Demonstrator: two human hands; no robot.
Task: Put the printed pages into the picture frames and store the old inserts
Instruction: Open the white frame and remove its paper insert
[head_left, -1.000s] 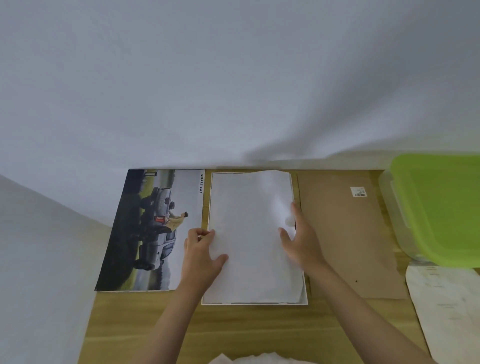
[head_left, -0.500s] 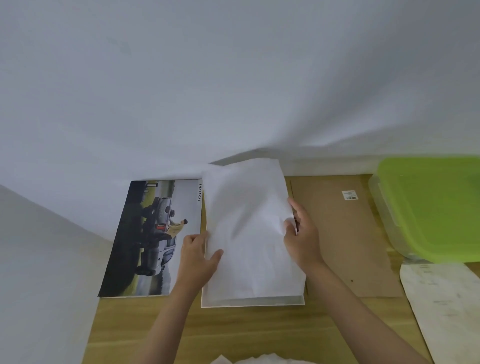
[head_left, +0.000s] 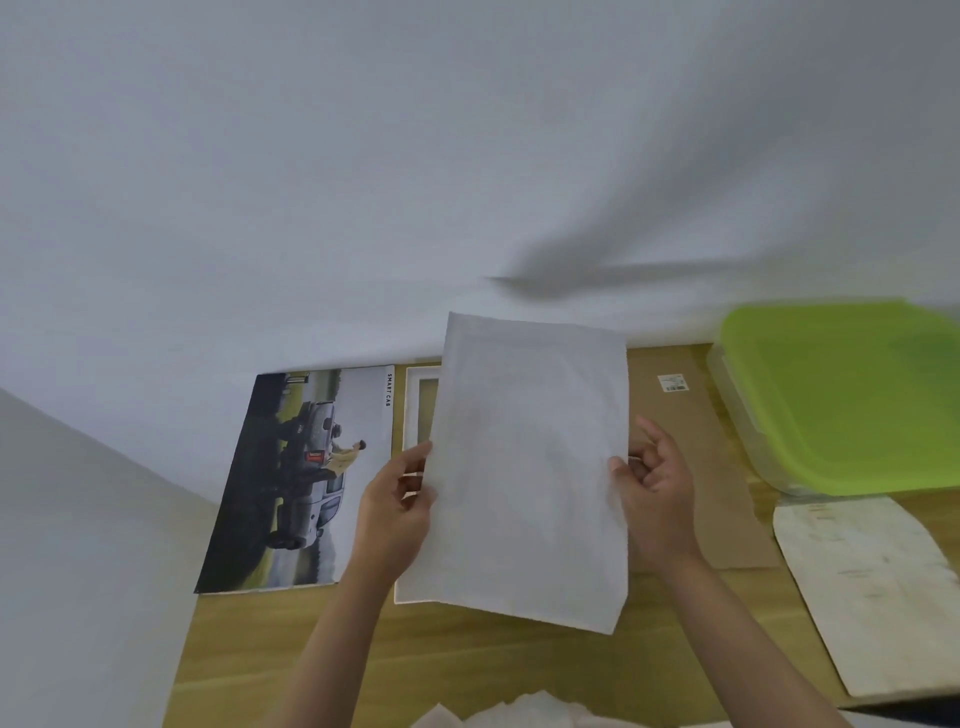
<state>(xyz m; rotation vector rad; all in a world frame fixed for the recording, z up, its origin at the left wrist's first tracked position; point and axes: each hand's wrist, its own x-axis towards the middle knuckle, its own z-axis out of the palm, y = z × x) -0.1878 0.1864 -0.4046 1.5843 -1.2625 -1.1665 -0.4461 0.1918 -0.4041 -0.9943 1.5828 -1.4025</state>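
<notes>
At the centre of the picture, two hands hold one white sheet (head_left: 530, 467) above the desk (head_left: 519, 660). The left hand (head_left: 395, 514) pinches the sheet's left edge between thumb and curled fingers (head_left: 415, 460). The right hand (head_left: 657, 499) pinches the right edge with its thumb, while the other fingers are half spread behind the paper. The sheet is tilted and hides most of one white picture frame (head_left: 415, 415) that lies flat under it; only the frame's left rail and lower left corner show. Left of the frame lies one printed page (head_left: 301, 483) with a car photo, flat on the desk. Right of the hands lies one brown backing board (head_left: 691, 441) with a small label. At the right edge stands one clear box with a green lid (head_left: 852, 395), and below it lies one pale sheet (head_left: 872, 587). At the bottom edge some crumpled white paper (head_left: 519, 714) shows.
</notes>
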